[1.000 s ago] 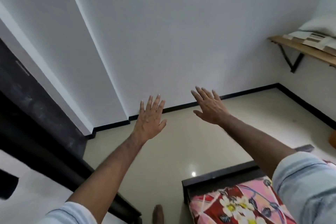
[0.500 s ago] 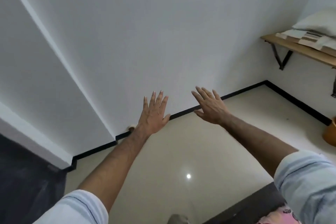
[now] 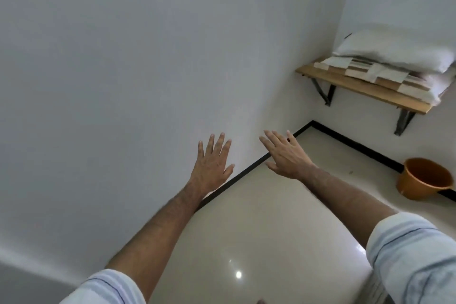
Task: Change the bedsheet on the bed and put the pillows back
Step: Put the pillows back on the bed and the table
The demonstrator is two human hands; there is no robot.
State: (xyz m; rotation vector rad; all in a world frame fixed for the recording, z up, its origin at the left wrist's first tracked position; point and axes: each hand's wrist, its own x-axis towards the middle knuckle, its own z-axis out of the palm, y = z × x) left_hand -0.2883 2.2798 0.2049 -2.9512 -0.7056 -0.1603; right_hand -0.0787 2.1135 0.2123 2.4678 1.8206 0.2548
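Out in front of you both arms are stretched forward, bare from the rolled pale sleeves (image 3: pixel 409 254) down. Your left hand (image 3: pixel 212 163) is held flat with the back toward you, fingers straight and a little spread, thumb out to the side, nothing in it. Your right hand (image 3: pixel 286 155) sits just beside it and slightly further right, also flat, fingers straight and pointing up and to the left, holding nothing either. The two hands are near each other but apart, and neither touches anything you can see (they hang in the air before the white wall (image 3: pixel 123 81) and the black skirting (image 3: pixel 246 168)).

Over at the right, well apart from your hands, a wooden shelf (image 3: pixel 365 89) is fixed to the far wall on dark brackets. On it lies a folded checked cloth (image 3: pixel 357 69) in cream and brown, which looks like the sheet, though you cannot tell for sure from this angle. A white pillow (image 3: pixel 394 52) rests on top of that cloth, and a second white pillow edge seems to show beneath, at the shelf's right end.

Below the shelf, on the glossy pale floor (image 3: pixel 259 229), an orange bucket (image 3: pixel 424 180) stands against the skirting. The bed itself is out of view
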